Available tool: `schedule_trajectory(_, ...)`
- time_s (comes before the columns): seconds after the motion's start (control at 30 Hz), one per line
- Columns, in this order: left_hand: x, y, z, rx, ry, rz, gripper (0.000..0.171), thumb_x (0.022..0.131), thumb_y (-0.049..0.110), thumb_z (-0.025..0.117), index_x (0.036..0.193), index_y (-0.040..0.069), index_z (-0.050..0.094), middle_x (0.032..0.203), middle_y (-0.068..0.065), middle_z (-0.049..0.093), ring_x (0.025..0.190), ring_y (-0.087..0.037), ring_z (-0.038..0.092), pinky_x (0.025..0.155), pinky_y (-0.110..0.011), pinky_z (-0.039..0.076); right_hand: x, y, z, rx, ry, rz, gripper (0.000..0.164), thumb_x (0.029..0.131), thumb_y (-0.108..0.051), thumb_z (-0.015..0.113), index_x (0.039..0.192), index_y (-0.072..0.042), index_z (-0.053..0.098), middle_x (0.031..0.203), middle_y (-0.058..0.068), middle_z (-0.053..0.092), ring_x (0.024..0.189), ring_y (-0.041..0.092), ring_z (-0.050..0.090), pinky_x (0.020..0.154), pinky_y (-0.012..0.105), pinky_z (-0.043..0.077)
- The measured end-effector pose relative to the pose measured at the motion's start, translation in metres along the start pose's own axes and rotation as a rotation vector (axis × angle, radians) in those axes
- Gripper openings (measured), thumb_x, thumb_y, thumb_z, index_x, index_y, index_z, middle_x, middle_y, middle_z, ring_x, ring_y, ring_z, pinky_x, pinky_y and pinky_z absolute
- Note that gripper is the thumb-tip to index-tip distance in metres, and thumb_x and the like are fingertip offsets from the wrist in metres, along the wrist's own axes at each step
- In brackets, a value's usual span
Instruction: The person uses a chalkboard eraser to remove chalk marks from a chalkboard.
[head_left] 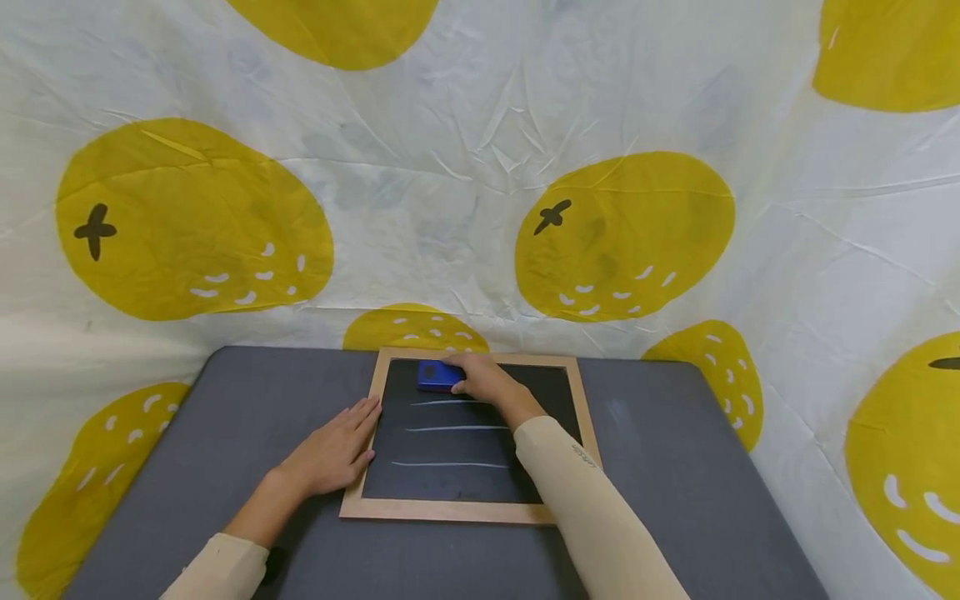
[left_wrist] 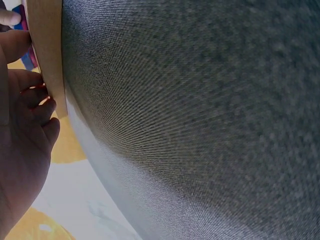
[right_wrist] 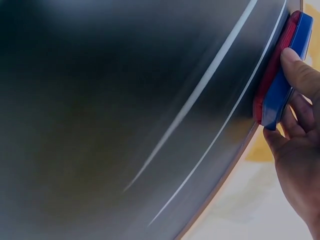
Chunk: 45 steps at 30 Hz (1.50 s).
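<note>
A wood-framed chalkboard (head_left: pixel 457 487) lies on the grey table, with several white chalk lines (head_left: pixel 450 429) drawn across it. Near the board's far edge, my right hand (head_left: pixel 483 379) grips a blue eraser (head_left: pixel 433 375) by its sides. The right wrist view shows the eraser's red pad (right_wrist: pixel 274 72) against the board, beyond the chalk lines. My left hand (head_left: pixel 337 446) rests at the frame's left side, its fingers extended and fingertips touching the wood. In the left wrist view, the left fingers (left_wrist: pixel 42 112) lie along the wooden frame (left_wrist: pixel 47 55).
The grey padded table (head_left: pixel 247 417) extends on both sides of the board, with a faint pale smudge (head_left: pixel 618 412) to the right. Behind it hangs a white cloth (head_left: pixel 420 208) printed with large yellow fruit shapes, which also covers the sides.
</note>
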<state>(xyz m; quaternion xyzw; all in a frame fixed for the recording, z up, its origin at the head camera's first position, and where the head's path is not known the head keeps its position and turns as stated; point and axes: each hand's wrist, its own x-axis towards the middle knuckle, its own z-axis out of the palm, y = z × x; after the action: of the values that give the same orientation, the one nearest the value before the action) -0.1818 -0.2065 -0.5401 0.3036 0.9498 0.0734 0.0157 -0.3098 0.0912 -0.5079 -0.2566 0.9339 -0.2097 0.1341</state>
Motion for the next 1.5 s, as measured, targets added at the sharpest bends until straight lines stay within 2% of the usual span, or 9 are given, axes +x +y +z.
schedule_trajectory(0.2,0.003,0.001,0.000,-0.011,0.005,-0.011,0.070,0.104,0.030,0.057,0.159,-0.005,0.032,0.168,-0.021,0.028,0.154,-0.038,0.032,0.122,-0.053,0.034,0.015,-0.023,0.007,-0.014,-0.001,0.028,0.059,0.097,-0.018,0.074,0.152,-0.014,0.053,0.155,0.004,0.054,0.144,0.024,0.049,0.120,0.041,0.039)
schedule_trajectory(0.33,0.003,0.004,0.000,-0.032,-0.007,-0.019,0.070,0.104,0.030,0.057,0.159,-0.005,0.032,0.169,-0.020,0.027,0.154,-0.039,0.031,0.122,-0.053,0.034,0.024,-0.035,0.013,-0.036,-0.002,0.013,0.060,0.097,-0.018,0.073,0.153,-0.014,0.053,0.155,0.004,0.054,0.144,0.023,0.050,0.120,0.039,0.039)
schedule_trajectory(0.67,0.002,0.005,-0.005,-0.047,-0.030,-0.049,0.070,0.104,0.030,0.057,0.159,-0.005,0.031,0.169,-0.020,0.026,0.155,-0.039,0.030,0.122,-0.054,0.033,0.029,-0.044,0.015,-0.072,0.014,0.007,0.060,0.097,-0.021,0.074,0.153,-0.016,0.053,0.154,0.002,0.055,0.144,0.021,0.050,0.121,0.038,0.038)
schedule_trajectory(0.97,0.004,0.003,-0.003,-0.039,-0.038,-0.045,0.072,0.104,0.031,0.056,0.160,-0.005,0.030,0.170,-0.020,0.025,0.155,-0.039,0.029,0.123,-0.053,0.032,0.025,-0.037,0.011,-0.094,-0.006,-0.003,0.060,0.098,-0.024,0.072,0.155,-0.017,0.051,0.156,0.001,0.053,0.145,0.021,0.049,0.121,0.039,0.039)
schedule_trajectory(1.17,0.002,0.001,-0.001,-0.026,-0.025,-0.033,0.071,0.103,0.031,0.057,0.159,-0.006,0.031,0.169,-0.021,0.026,0.155,-0.039,0.030,0.122,-0.053,0.033,0.017,-0.024,0.006,-0.085,0.000,0.022,0.060,0.098,-0.022,0.072,0.154,-0.016,0.051,0.155,0.003,0.054,0.144,0.024,0.050,0.120,0.042,0.040)
schedule_trajectory(1.5,0.001,0.000,0.004,-0.012,-0.010,-0.012,0.071,0.104,0.031,0.057,0.159,-0.006,0.032,0.168,-0.022,0.027,0.154,-0.040,0.031,0.122,-0.054,0.034,0.001,-0.001,0.001,-0.094,0.016,0.011,0.062,0.097,-0.020,0.074,0.154,-0.015,0.051,0.156,0.005,0.053,0.145,0.025,0.049,0.121,0.044,0.039)
